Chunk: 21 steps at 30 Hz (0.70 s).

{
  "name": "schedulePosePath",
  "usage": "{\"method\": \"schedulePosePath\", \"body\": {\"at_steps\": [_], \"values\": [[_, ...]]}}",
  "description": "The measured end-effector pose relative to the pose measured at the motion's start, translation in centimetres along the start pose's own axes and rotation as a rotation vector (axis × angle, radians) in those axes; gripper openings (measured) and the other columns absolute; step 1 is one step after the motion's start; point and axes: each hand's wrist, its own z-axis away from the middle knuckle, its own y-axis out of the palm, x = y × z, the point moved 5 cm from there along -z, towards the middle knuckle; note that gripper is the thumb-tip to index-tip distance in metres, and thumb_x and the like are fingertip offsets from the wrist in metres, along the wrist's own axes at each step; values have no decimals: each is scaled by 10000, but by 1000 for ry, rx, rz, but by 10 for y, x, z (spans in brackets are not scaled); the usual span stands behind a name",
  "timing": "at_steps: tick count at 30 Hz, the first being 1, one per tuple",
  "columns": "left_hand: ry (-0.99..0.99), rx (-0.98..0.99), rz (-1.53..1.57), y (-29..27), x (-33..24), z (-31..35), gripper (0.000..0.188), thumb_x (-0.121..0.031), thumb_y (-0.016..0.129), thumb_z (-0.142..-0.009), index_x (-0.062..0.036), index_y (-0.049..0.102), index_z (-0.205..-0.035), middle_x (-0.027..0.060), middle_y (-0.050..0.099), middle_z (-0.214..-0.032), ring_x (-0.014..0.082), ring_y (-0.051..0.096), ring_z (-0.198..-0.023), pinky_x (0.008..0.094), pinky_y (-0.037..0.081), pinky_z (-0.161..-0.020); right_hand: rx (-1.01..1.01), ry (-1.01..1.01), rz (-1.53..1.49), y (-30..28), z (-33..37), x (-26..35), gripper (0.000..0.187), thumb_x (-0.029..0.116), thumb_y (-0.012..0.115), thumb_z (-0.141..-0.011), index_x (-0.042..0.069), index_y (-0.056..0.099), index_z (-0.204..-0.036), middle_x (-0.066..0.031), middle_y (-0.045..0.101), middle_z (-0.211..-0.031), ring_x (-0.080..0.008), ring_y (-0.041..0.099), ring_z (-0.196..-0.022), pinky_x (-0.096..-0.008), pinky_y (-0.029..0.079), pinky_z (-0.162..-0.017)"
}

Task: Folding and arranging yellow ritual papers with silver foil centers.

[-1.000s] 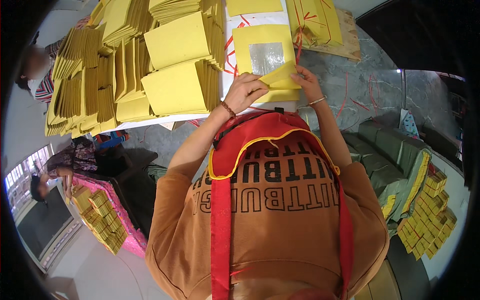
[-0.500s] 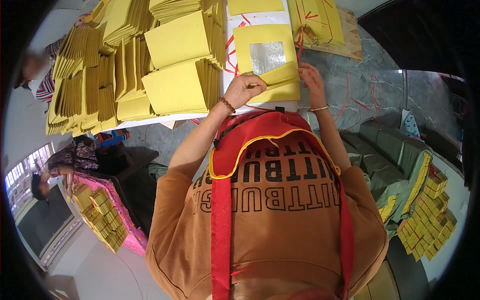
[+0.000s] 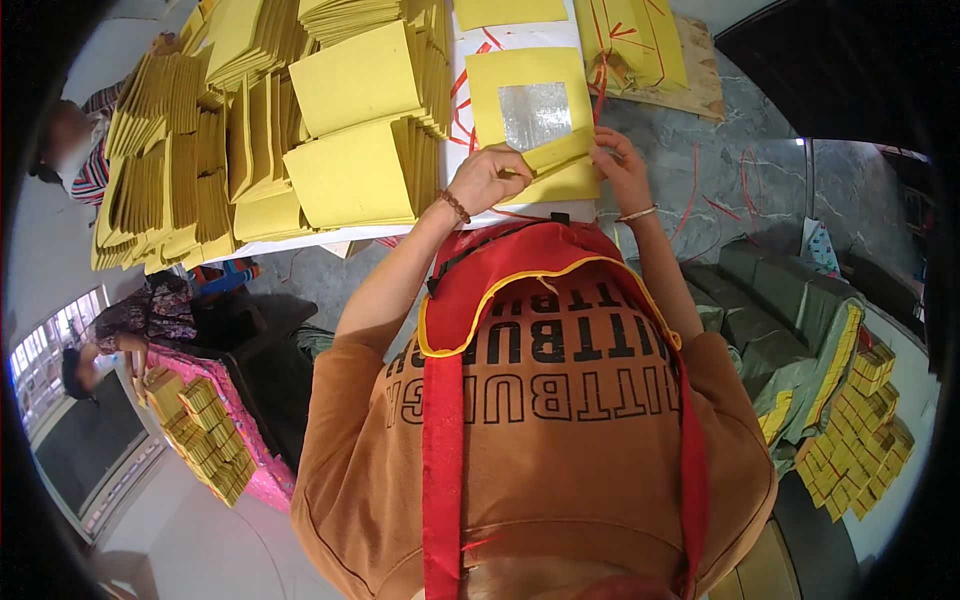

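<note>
A pile of yellow paper sheets (image 3: 500,80) with a silver foil square (image 3: 535,108) in the middle lies on the white table (image 3: 505,40) in front of me. My left hand (image 3: 485,175) and my right hand (image 3: 620,165) both pinch a folded yellow sheet (image 3: 555,155) lifted over the near edge of that pile. The left hand holds its left end, the right hand its right end. A bead bracelet sits on my left wrist and a thin bangle on my right.
Tall stacks of yellow sheets (image 3: 350,170) fill the table's left side. A tied yellow bundle (image 3: 630,40) rests on a wooden board at the back right. Green sacks (image 3: 775,320) and small yellow bundles (image 3: 860,430) lie at right. Other people (image 3: 120,330) work at left.
The folded sheet has been pressed flatter and narrower between my hands. My right hand moved slightly up and left along its right end; the left hand stayed almost still.
</note>
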Motion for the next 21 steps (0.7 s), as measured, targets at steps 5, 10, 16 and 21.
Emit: {"method": "schedulePosePath", "body": {"at_steps": [5,10,16,21], "values": [[24,9,-38,0,0,-1,120,-146,604,-697,-46,633,-757,87,597,-812,225,584,-759,295,459,-692,-31,54,-7,1,-1,1,199,179,617,-801,71,583,-965,-8,480,-1138,-66,550,-750,-187,405,-549],[56,38,-85,-1,-8,-1,94,-121,592,-707,-44,628,-746,85,592,-801,222,577,-767,300,454,-692,-27,60,-46,2,-1,1,197,187,621,-803,81,580,-963,-1,480,-1144,-61,553,-741,-183,404,-545],[40,4,-65,-1,-6,1,82,-110,595,-704,-43,624,-740,89,588,-813,226,574,-771,300,453,-695,-37,86,-33,2,-1,1,198,191,620,-807,75,580,-963,-1,481,-1136,-76,557,-751,-183,410,-541],[20,15,-76,-1,-7,0,87,-114,597,-700,-40,624,-738,91,589,-814,228,576,-767,301,457,-694,-35,89,-39,3,-1,2,203,183,615,-809,66,579,-971,-14,475,-1135,-83,557,-775,-190,430,-576]]}}
